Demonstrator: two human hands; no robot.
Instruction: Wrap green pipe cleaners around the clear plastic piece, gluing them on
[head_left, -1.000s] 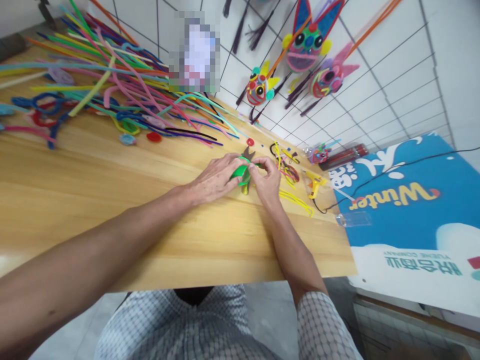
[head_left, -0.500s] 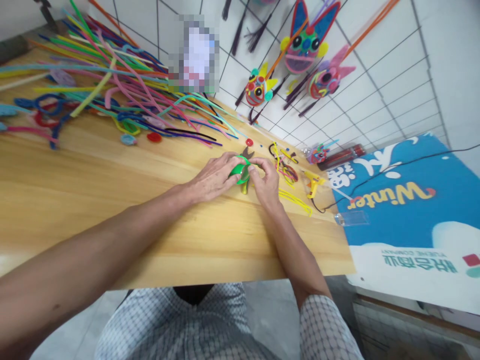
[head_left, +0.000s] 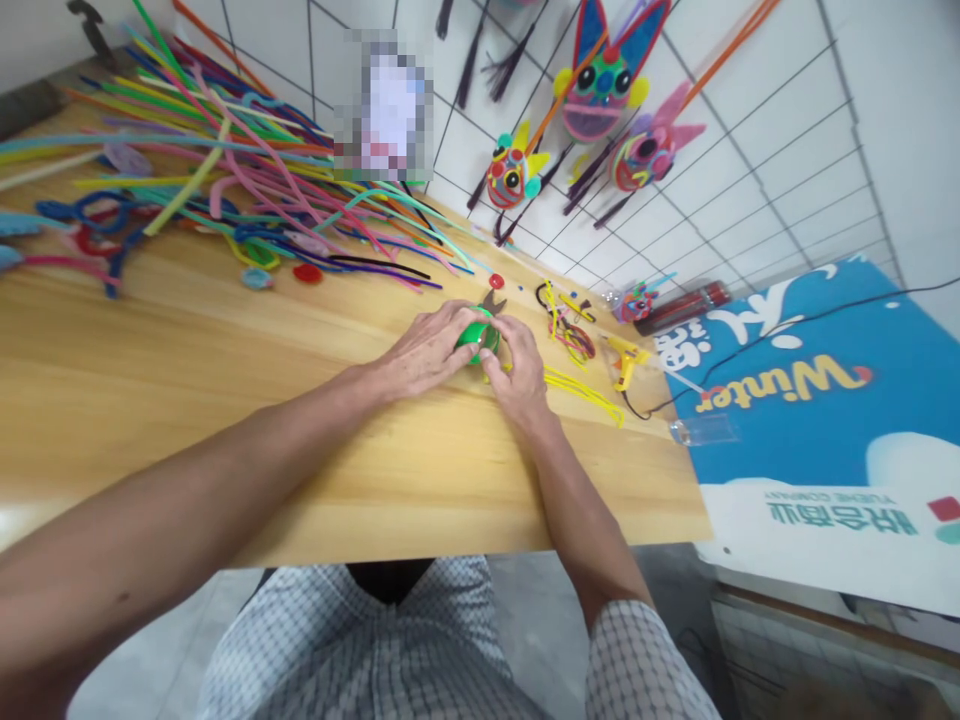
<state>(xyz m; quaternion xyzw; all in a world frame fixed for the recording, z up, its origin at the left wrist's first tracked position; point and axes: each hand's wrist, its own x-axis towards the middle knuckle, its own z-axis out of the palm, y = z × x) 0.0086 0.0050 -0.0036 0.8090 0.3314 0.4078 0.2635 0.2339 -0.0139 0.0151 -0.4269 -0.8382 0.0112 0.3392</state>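
Note:
A round green piece [head_left: 470, 337] is held between both hands over the middle of the wooden table. My left hand [head_left: 427, 350] has its fingers closed on the left side of it. On the other side, my right hand [head_left: 519, 368] grips its right edge with bent fingers. Just beyond the fingertips the dark jaws of a pair of pliers [head_left: 493, 302] show; the handles are mostly hidden by the hands. A small red disc [head_left: 496, 282] lies behind the jaws.
Many coloured fuzzy stems [head_left: 277, 150] cover the back left. Yellow stems [head_left: 585, 388] and a yellow glue gun [head_left: 626, 362] with a cord lie right. Decorated masks [head_left: 600, 95] hang on the tiled wall. A blue printed board [head_left: 810, 370] adjoins the table.
My right hand has shifted slightly left and its fingers have curled further over the green piece. The whole view has also shifted slightly.

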